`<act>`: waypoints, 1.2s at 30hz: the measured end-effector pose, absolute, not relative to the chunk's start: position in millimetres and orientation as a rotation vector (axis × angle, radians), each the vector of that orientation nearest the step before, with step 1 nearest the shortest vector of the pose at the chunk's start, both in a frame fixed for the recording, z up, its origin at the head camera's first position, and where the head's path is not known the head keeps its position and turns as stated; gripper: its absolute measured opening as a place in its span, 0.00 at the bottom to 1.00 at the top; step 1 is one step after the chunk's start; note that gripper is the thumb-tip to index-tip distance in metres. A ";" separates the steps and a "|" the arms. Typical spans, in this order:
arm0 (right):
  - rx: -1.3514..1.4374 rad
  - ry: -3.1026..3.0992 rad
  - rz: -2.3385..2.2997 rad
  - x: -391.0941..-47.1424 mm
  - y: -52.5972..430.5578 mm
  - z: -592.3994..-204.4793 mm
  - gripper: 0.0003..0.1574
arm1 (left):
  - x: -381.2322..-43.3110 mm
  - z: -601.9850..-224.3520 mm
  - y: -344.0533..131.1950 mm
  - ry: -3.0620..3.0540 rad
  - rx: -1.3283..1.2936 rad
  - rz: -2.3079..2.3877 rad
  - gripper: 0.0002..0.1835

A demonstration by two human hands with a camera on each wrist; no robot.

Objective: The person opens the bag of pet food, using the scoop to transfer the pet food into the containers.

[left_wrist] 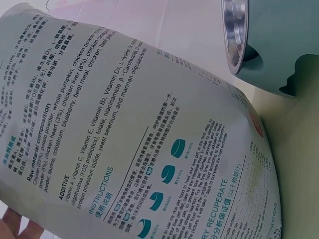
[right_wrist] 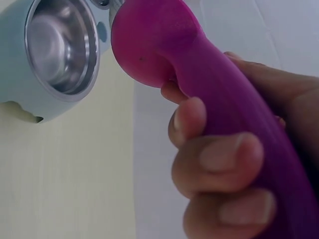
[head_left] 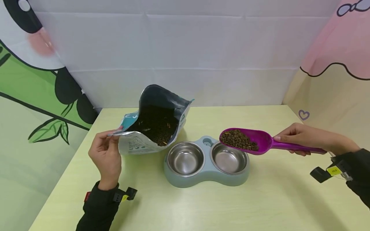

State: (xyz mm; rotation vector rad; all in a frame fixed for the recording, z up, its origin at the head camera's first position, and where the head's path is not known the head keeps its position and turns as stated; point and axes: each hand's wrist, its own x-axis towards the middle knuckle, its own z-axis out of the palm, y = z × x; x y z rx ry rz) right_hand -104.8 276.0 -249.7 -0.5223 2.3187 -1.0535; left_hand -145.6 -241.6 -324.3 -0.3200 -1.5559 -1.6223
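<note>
My left hand (head_left: 106, 157) pinches the edge of a pet food bag (head_left: 138, 143), which is tilted with its wide mouth facing me and brown kibble inside. The bag's printed back (left_wrist: 129, 124) fills most of the left wrist view. My right hand (head_left: 309, 139) grips the handle of a magenta scoop (head_left: 264, 141) loaded with brown kibble (head_left: 238, 140). In the right wrist view the fingers (right_wrist: 219, 164) curl round that handle. The scoop's front overlaps the right steel bowl (head_left: 229, 158) of a blue-grey double feeder (head_left: 206, 178). Both bowls show bare metal.
The feeder's left steel bowl (head_left: 186, 159) lies beside the bag's lower edge. All stands on a pale wooden table (head_left: 185, 208). Behind it hangs a white sheet (head_left: 202, 48) with cartoon prints at both sides.
</note>
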 end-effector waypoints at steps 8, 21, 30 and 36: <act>-0.555 2.235 -1.087 -106.4 284.6 -264.0 0.17 | -141.8 -319.9 -241.7 -1.561 -0.317 -1.621 0.08; -0.531 2.207 -1.043 -107.3 284.5 -275.2 0.17 | -140.1 -318.5 -241.9 -1.547 -0.332 -1.634 0.07; -0.461 2.254 -0.938 -108.9 280.0 -271.9 0.16 | -140.5 -319.5 -242.5 -1.541 -0.331 -1.650 0.08; -0.448 2.269 -0.902 -109.7 275.9 -268.4 0.15 | -139.3 -318.2 -242.5 -1.534 -0.340 -1.658 0.08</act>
